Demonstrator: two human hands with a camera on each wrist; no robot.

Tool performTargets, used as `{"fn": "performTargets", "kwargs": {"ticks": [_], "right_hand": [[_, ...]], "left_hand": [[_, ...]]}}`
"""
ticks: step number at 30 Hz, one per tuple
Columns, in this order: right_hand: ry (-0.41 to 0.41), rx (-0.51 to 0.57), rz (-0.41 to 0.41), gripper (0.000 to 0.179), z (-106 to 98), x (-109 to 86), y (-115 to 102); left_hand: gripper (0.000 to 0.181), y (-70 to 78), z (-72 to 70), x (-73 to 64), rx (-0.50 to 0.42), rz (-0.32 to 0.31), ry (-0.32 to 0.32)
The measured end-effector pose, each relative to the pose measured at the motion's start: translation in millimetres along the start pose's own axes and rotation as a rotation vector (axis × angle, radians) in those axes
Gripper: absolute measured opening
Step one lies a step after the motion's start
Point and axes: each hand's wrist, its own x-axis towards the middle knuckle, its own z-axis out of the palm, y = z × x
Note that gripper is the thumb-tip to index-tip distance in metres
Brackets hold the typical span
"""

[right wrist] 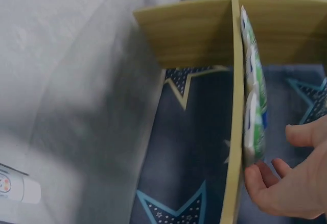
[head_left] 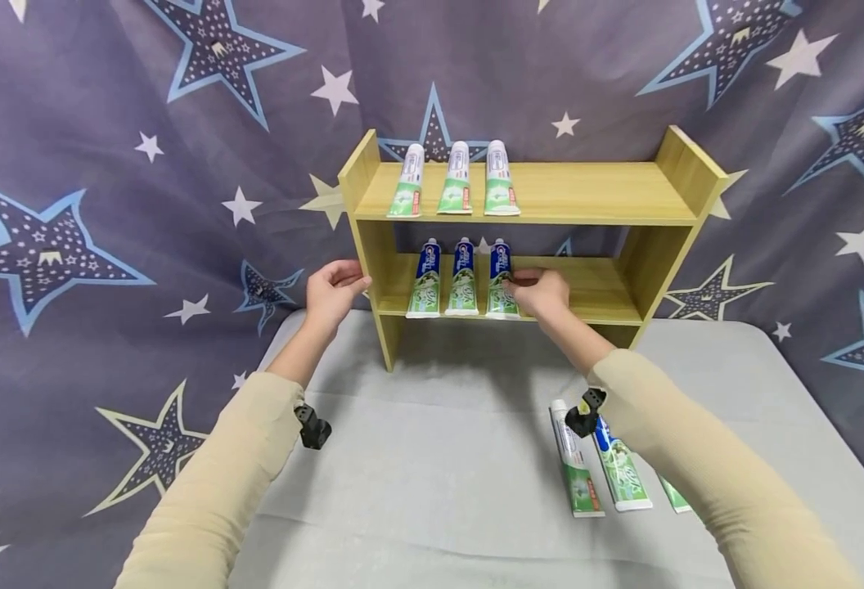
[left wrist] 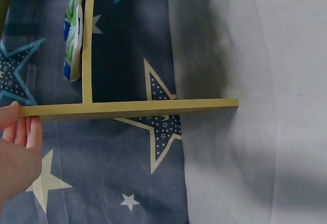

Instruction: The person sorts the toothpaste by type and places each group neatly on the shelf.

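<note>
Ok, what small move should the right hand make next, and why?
I'd likely ease the right hand back off the rightmost lower tube. That tube already lies on the shelf, lined up with the two to its left. The left hand holds the shelf's side, and more tubes lie on the table.

A shelf (head_left: 531,220) stands at the far edge of the grey table (head_left: 402,491). On its top board (head_left: 594,190), three white-green tubes (head_left: 456,182) run from near the left end to about the middle; on its lower board (head_left: 603,290), three blue-green tubes (head_left: 463,280) likewise. Toward the table's right edge lie a white-green tube (head_left: 576,462), a blue-green tube (head_left: 622,466) and a third tube (head_left: 673,495), mostly hidden.
</note>
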Motion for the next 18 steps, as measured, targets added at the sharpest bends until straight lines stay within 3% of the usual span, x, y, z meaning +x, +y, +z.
{"fn": "performTargets", "kwargs": {"ticks": [8, 14, 18], "right_hand": [[-0.096, 0.022, -0.103, 0.043, -21, -33.1, 11], [-0.115, -0.008, -0.159, 0.042, -34, -57.3, 36], [-0.125, -0.025, -0.147, 0.040, -40, -70.7, 57]], "left_hand": [[0.033, 0.1, -0.1, -2.4, 0.005, 0.000, 0.000], [0.032, 1.6, 0.5, -2.8, -0.014, 0.004, 0.000], [0.032, 1.8, 0.9, -2.6, -0.031, 0.003, -0.002]]}}
